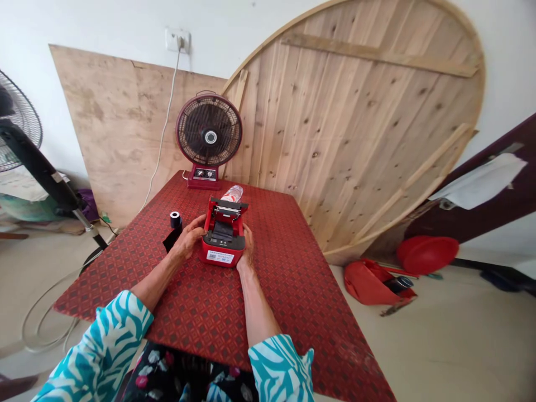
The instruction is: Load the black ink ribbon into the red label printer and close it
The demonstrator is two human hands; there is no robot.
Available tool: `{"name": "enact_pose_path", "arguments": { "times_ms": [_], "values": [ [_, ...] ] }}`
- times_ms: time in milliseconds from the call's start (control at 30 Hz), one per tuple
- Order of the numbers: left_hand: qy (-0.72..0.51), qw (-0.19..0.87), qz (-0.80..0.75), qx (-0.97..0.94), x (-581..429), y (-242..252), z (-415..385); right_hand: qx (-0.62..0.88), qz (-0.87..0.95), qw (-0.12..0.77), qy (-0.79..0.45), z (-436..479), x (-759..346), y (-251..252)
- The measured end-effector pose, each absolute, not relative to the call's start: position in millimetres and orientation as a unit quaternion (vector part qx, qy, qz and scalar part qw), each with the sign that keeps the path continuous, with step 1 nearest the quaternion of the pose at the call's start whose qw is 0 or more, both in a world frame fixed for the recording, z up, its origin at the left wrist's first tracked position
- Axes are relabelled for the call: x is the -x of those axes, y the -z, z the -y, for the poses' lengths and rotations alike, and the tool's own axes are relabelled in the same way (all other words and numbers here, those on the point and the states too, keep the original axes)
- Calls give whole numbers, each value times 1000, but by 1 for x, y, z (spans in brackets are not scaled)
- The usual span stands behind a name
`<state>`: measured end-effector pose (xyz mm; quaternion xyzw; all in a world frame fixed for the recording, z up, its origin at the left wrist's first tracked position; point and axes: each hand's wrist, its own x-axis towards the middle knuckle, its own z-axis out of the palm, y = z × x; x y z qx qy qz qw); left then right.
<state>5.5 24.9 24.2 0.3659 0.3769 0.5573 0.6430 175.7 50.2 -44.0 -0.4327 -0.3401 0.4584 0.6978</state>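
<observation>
Red printer (223,245): lid up
Left hand (189,237): fingers spread, pressed on printer's side
Right hand (248,248): fingers together, flat against other side
Black roll (176,219): beside left hand

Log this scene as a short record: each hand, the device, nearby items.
left hand: against the left side of the red label printer
right hand: against the printer's right side
printer: top open
left of printer: black roll
behind printer: plastic bottle, lying down
surface: red patterned table cover
</observation>
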Motion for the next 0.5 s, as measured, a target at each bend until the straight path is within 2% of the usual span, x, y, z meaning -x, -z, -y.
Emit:
{"name": "enact_pose_path", "arguments": {
  "times_ms": [367, 500],
  "values": [
    [-553, 617, -377, -413, 0, -18, -30, 430, 312, 707, -466, -51, -171, 40],
    [-562, 516, -417, -494, 4, -32, -30, 435, 303, 707, -467, -52, -168, 38]
  ]
}}
